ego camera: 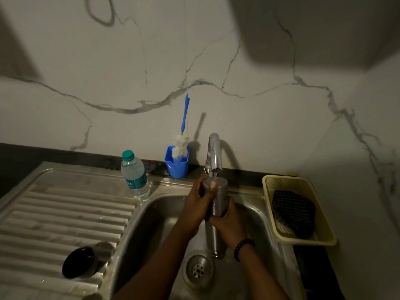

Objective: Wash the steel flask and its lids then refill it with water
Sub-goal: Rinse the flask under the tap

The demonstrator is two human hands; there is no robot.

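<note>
Looking down from the head cam, we've got both hands over the stainless steel sink [149, 215]. Our left hand [195, 205] wraps the top of the cylindrical steel flask [216, 199], thumb near its rim, and our right hand [227, 224] curls round it lower down. The flask stands upright with its mouth right under the chrome tap [214, 153]. A round black lid [79, 262] lies on the ribbed draining board [54, 213], well apart from the flask.

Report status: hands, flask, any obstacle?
Left hand and right hand both grip tall steel flask under chrome tap. Water running in. Nothing in the way.
</note>
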